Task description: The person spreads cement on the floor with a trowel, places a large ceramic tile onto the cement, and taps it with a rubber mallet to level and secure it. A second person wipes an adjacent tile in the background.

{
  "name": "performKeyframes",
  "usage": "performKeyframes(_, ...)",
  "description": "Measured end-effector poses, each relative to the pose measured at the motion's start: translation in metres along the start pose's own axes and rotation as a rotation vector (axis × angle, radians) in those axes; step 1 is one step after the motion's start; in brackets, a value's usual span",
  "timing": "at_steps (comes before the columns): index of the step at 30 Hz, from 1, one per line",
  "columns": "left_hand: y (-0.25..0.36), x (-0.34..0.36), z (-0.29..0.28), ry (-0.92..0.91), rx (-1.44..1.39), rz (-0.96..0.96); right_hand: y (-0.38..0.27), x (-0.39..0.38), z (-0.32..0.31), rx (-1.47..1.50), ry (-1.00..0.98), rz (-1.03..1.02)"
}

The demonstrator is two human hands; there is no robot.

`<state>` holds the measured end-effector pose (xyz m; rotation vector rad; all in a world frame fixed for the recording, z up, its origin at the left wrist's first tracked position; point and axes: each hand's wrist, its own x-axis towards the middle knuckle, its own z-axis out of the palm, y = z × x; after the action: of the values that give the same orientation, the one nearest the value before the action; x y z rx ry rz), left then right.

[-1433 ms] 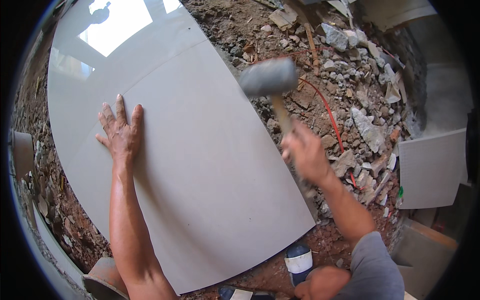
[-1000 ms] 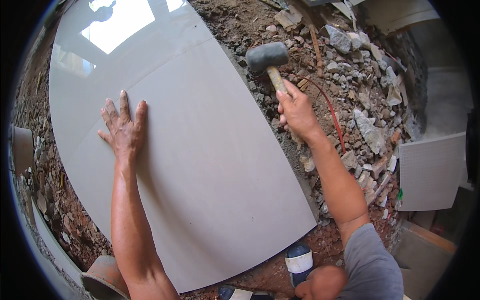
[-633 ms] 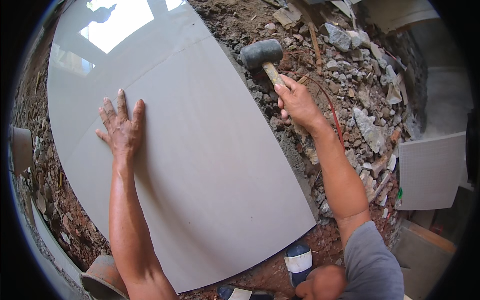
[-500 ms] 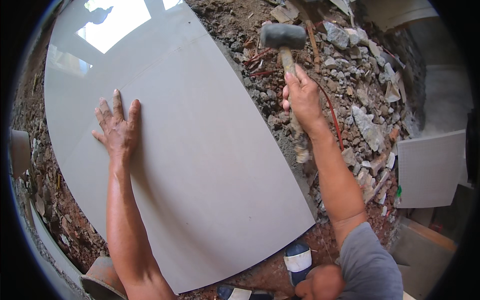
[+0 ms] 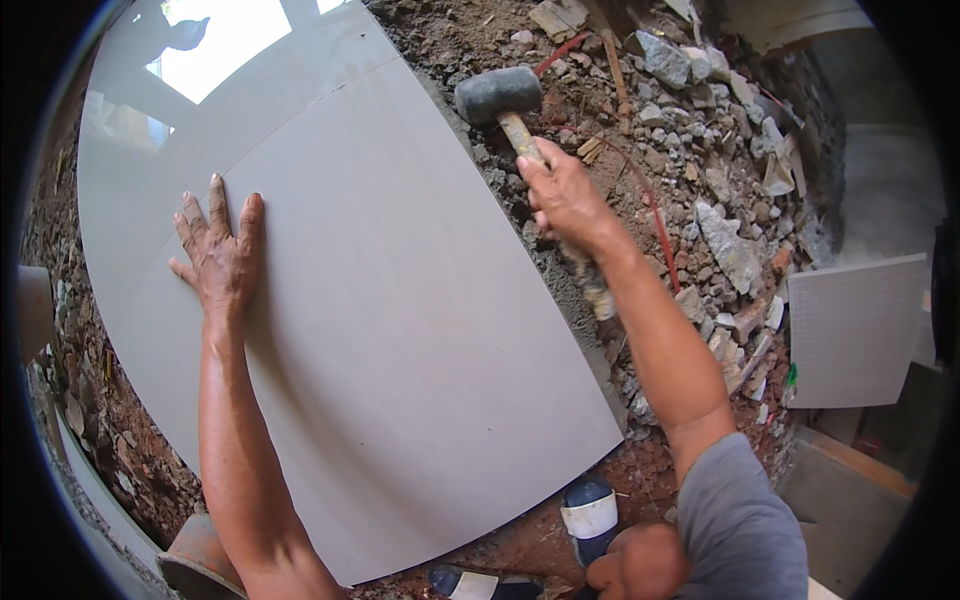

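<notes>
A large glossy light-grey floor tile point(image 5: 400, 300) lies on mortar, and a thin joint line separates it from another glossy tile point(image 5: 250, 110) beyond. My left hand point(image 5: 222, 262) rests flat on the near tile with fingers spread, fingertips by the joint. In my right hand point(image 5: 572, 200) is a rubber mallet point(image 5: 498, 95), gripped round its worn, crusted handle. The black mallet head hangs by the tile's right edge, near the far corner; whether it touches the tile I cannot tell. Grey mortar point(image 5: 565, 285) shows along that edge.
Broken concrete rubble point(image 5: 735, 240) and soil cover the ground on the right, with a red strip point(image 5: 660, 235) across it. A loose square tile point(image 5: 855, 330) leans farther right. A bucket point(image 5: 200, 555) stands lower left. My sandalled foot point(image 5: 590, 515) is by the near edge.
My right hand has swung the mallet left and slightly down, toward the tile's right edge. My left hand stays flat on the tile; the whole view has shifted slightly.
</notes>
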<state>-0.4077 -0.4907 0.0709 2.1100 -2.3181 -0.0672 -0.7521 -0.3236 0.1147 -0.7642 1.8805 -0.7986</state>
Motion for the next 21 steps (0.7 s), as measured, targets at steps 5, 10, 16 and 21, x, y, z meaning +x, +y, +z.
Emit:
performKeyframes(5, 0.000, 0.001, -0.002, -0.006, -0.014, 0.014, -0.005, 0.007, -0.020, -0.004, -0.018, -0.040)
performKeyframes(10, 0.000, -0.001, -0.002, -0.024, -0.046, -0.010, 0.000, 0.004, -0.014, 0.080, 0.014, -0.013)
performKeyframes(16, 0.000, 0.001, -0.002, -0.017, -0.020, -0.006, 0.007, 0.013, -0.013, -0.003, -0.062, -0.060)
performKeyframes(21, 0.000, 0.001, -0.003, -0.019, 0.016, -0.009, 0.005, 0.014, -0.022, 0.047, -0.051, -0.010)
